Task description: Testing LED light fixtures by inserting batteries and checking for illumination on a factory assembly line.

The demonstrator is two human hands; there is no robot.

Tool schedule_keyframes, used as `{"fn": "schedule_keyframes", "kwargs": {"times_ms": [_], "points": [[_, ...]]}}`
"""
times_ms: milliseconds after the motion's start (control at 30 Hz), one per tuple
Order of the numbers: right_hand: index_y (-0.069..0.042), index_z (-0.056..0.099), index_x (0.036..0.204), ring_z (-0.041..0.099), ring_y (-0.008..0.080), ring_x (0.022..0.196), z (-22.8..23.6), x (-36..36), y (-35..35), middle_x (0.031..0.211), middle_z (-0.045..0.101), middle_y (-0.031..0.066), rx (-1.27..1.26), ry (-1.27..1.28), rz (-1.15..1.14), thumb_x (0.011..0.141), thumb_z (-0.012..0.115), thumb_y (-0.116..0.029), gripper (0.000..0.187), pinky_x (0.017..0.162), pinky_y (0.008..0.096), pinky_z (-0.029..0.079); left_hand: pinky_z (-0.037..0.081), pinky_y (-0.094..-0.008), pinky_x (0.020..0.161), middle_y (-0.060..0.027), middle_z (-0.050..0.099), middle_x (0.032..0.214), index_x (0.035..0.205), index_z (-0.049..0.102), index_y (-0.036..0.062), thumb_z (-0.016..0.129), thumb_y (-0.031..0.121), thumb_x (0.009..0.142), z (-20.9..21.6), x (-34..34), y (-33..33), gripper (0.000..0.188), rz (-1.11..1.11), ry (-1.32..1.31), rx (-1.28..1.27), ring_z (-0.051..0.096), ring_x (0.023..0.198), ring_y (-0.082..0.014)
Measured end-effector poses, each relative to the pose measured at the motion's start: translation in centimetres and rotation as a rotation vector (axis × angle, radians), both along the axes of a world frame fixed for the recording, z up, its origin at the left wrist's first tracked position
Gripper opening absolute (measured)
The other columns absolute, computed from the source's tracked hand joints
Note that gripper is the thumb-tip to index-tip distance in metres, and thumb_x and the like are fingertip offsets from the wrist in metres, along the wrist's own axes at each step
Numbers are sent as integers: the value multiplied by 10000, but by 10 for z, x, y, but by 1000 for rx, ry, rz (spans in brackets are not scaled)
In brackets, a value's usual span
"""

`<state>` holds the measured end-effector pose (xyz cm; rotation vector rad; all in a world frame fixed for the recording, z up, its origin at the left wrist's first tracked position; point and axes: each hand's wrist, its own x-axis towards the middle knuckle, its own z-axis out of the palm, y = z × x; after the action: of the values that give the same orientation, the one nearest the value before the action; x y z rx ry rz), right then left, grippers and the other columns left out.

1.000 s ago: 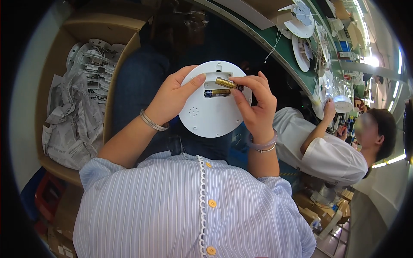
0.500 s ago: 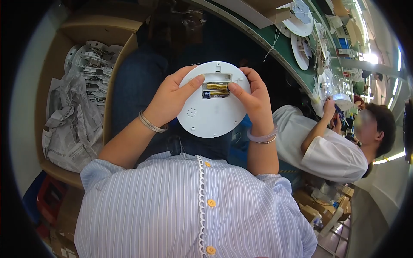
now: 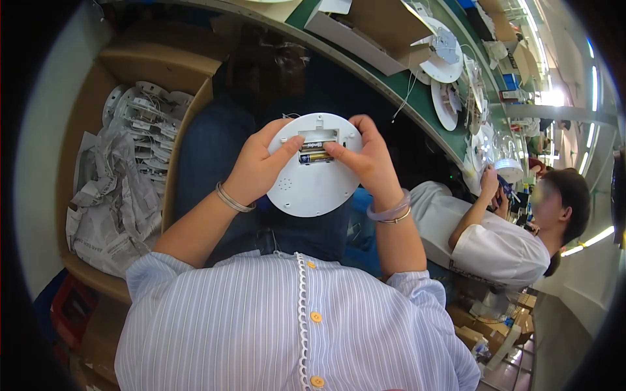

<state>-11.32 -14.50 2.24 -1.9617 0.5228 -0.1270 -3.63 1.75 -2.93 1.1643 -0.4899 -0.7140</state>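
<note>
Above my lap I hold a round white plastic housing (image 3: 313, 189) with its open battery compartment turned up toward me. Two AA-size batteries lie side by side in it: an upper battery (image 3: 314, 146) and a gold-and-dark lower battery (image 3: 315, 158). My left hand (image 3: 264, 159) grips the housing's left edge, its thumb at the left end of the upper battery. On the opposite edge is my right hand (image 3: 368, 159), thumb pressed on that battery's right end. Most of my fingers are hidden beneath the housing.
To the left, a large cardboard box (image 3: 189, 140) contains stacked white round parts (image 3: 147, 124) and crumpled paper (image 3: 117, 195). A green workbench (image 3: 407, 88) at the upper right carries an open carton (image 3: 358, 39) and more white discs (image 3: 443, 58). A co-worker in white (image 3: 495, 244) sits at the right.
The housing and both hands sit slightly lower and farther left in the picture, while the view itself has shifted. The upper battery looks darker than before. My grip on the housing stays.
</note>
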Motion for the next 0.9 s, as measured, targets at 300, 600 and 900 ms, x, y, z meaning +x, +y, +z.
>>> {"fn": "schedule_keyframes", "kwargs": {"times_ms": [300,600,900], "points": [[-25,610,836,573,272,652,44,133,-77,762,602,133,-832,-293,189,704,544,-92,162,654,302,449,449,-217,646,-79,583,896,1050,499,6,523,185,816,-13,2,7,295,97,196,-21,561,763,-112],[-12,590,901,559,293,807,43,172,-88,869,591,152,-1029,156,405,683,609,-133,250,725,321,441,445,-220,703,-72,576,931,1075,481,8,516,169,818,-14,10,18,305,82,282,35,555,808,-113],[-1,588,785,551,322,768,45,177,-86,777,582,162,-1316,203,471,655,637,-191,236,708,357,448,453,-220,661,-80,583,904,1058,494,7,523,180,816,-19,10,21,300,140,326,-17,564,774,-114]]}}
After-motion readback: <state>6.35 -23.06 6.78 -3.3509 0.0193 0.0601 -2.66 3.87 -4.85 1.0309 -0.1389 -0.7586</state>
